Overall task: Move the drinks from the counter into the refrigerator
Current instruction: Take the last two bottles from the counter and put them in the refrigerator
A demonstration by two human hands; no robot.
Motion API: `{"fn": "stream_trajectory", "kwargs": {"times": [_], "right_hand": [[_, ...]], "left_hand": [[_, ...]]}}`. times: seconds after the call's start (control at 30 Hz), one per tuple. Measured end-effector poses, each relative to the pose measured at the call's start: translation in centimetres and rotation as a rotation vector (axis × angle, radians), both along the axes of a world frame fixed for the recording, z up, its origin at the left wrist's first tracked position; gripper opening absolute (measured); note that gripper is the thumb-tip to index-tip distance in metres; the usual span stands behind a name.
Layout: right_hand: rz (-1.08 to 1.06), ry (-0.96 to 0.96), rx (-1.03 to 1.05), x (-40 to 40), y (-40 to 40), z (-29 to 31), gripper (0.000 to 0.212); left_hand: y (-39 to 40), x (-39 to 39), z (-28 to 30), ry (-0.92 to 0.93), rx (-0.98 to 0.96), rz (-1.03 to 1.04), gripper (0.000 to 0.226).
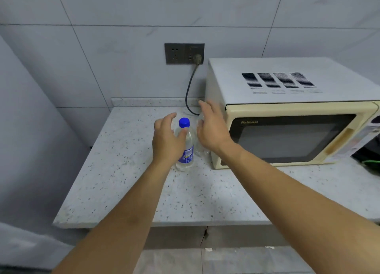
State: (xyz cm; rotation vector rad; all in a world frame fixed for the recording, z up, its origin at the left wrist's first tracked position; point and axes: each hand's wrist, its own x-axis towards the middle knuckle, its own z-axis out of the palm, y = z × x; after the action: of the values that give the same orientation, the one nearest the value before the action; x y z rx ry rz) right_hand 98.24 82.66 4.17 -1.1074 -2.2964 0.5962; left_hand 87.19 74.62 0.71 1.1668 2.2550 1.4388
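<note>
Drinks both on the counter [127,191], none moved yet, refrigerator nowhere in view. Blue-capped bottle [185,146] upright, just at the tips of the left hand [167,139], thumb touching or nearly touching its shoulder, other fingers curled round the far left side, spread apart, not clamped. Second clear bottle [199,148] standing just right of the first, mostly hidden behind the right hand [211,127]; cap not visible, contents hard to tell. Right fingers [205,107] apart and extended, reaching past the clear bottle's top toward the microwave [287,113] side, palm close against it, contact impossible to confirm. Bottles squeezed between the two sets of fingers, near each other, possibly touching. Looks like the very start: grasp about to close on each bottle, lifting still to come, then carrying, opening the fridge, placing inside, all left to do. Tight gap beside the microwave wall for the right fingers, so risk of knocking the clear bottle over
</note>
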Motion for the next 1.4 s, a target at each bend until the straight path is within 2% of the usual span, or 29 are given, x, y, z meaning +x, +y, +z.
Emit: {"fn": "stream_trajectory", "kwargs": {"times": [0.13, 0.23, 0.33, 0.4, 0.47, 0.67, 0.83, 1.0, 1.17, 1.23, 1.3, 1.4], "right_hand": [[-0.036, -0.308, 0.05, -2.1, 2.7, 0.2, 0.069], [-0.067, -0.522, 0.218, -3.0, 3.8, -0.1, 0.052], [-0.074, -0.644, 0.197, -3.6, 4.3, -0.5, 0.042], [-0.055, -0.661, 0.212, -3.6, 4.4, -0.9, 0.04], [-0.024, -0.598, 0.242, -3.3, 4.1, -1.4, 0.039], [0.122, -0.315, 0.127, -1.3, 1.7, -2.6, 0.019], [0.141, -0.158, 0.078, 1.7, 0.8, -2.9, 0.022], [0.18, -0.077, 0.028, 3.4, -0.4, -2.7, 0.022], [0.141, 0.039, -0.003, 4.0, -1.6, -3.5, 0.035], [0.09, 0.112, -0.045, 4.6, -2.4, -4.7, 0.043], [0.049, 0.204, -0.144, 5.3, -3.3, -6.5, 0.05], [0.035, 0.254, -0.307, 6.1, -4.7, -9.3, 0.058]], "left_hand": [[2.0, -1.2, 0.7, 0.155, -0.135, -0.089, 0.048], [2.4, -1.5, 0.4, 0.22, -0.211, -0.17, 0.044], [2.3, -1.5, 0.1, 0.253, -0.227, -0.179, 0.041], [2.0, -1.4, 0.1, 0.253, -0.223, -0.159, 0.038], [1.6, -1.2, 0.1, 0.239, -0.211, -0.148, 0.035], [-0.6, -0.5, 0.0, 0.157, -0.128, -0.094, 0.038], [-3.6, -0.8, -0.2, 0.146, -0.111, -0.059, 0.037], [-5.7, -1.3, 0.4, 0.166, -0.176, -0.083, 0.037], [-7.5, -1.4, -0.4, 0.177, -0.148, -0.065, 0.037], [-8.1, -1.3, -1.7, 0.097, -0.087, -0.06, 0.038], [-8.7, -1.1, -3.4, -0.069, -0.046, -0.062, 0.041], [-9.5, -1.1, -6.1, -0.294, -0.015, -0.101, 0.058]]}}
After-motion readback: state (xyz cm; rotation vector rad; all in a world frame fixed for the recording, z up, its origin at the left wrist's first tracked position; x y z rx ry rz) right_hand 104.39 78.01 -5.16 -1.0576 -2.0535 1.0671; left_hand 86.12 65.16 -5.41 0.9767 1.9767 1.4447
